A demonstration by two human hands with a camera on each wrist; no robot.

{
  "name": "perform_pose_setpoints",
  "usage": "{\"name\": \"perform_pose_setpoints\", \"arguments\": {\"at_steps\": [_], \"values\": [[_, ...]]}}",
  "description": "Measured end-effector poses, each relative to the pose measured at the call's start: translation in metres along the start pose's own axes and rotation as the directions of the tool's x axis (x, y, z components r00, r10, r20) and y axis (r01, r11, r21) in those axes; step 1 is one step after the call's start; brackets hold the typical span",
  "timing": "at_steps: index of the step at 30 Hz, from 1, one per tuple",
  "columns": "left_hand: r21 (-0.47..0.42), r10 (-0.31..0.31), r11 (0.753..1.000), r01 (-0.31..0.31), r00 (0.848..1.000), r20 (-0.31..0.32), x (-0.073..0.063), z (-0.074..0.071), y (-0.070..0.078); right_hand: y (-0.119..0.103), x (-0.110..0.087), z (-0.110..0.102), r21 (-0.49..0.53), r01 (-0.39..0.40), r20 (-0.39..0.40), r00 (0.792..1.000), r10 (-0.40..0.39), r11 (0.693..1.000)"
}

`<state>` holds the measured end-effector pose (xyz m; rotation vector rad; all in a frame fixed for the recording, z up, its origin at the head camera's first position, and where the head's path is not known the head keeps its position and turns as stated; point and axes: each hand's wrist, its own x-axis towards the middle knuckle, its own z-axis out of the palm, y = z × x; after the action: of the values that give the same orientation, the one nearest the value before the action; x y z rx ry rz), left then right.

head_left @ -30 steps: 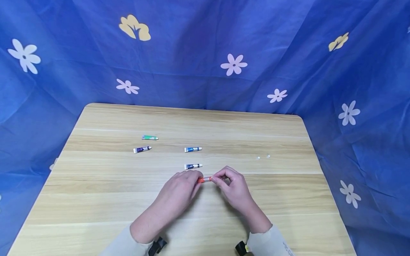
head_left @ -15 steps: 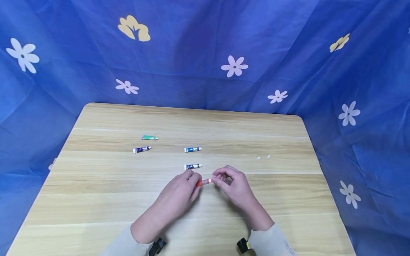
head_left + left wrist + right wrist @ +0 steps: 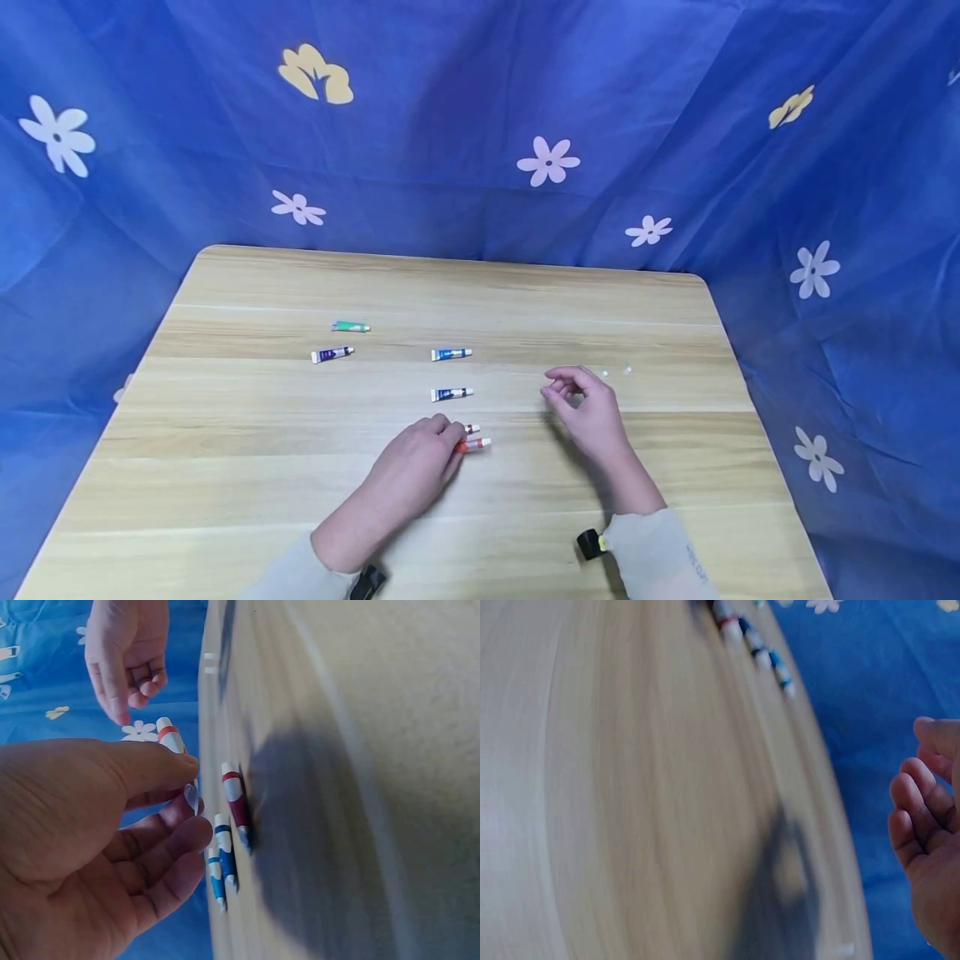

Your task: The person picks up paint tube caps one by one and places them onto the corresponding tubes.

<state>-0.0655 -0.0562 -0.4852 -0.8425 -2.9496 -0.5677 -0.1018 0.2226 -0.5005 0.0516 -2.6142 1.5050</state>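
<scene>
My left hand pinches a small orange-red paint tube between thumb and fingers. Its white cap points right, and the fingers hide its other end. Just behind it, a dark red paint tube lies on the table, partly covered by the left hand in the head view. My right hand hovers to the right, apart from the tube, with fingers loosely bent. No object shows between those fingers in the right wrist view. Two tiny white pieces lie on the table beyond the right hand.
Farther back on the wooden table lie a dark blue tube, a lighter blue tube, a purple tube and a green tube. A blue flowered cloth hangs behind the table and at its sides.
My right hand has left the orange-red tube's cap end and moved right and away. My left hand has come slightly nearer with the tube, and the dark red tube's cap now shows.
</scene>
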Motion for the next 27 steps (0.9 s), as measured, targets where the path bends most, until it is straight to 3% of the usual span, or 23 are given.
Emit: {"name": "perform_pose_setpoints", "arguments": {"at_steps": [13, 20, 27], "values": [[0.029, -0.006, 1.000, 0.005, 1.000, 0.030, -0.005, 0.013, -0.007, 0.034, 0.014, -0.026, -0.208, -0.122, -0.133, 0.986, 0.096, 0.970], [0.079, 0.011, 0.997, -0.011, 1.000, -0.001, -0.006, 0.017, -0.009, 0.051, 0.021, -0.039, -0.309, -0.187, -0.197, 0.972, 0.130, 0.932], [0.063, 0.003, 0.998, -0.003, 1.000, -0.001, -0.008, 0.018, -0.010, 0.061, 0.021, -0.040, -0.385, -0.262, -0.216, 0.958, 0.189, 0.885]]}}
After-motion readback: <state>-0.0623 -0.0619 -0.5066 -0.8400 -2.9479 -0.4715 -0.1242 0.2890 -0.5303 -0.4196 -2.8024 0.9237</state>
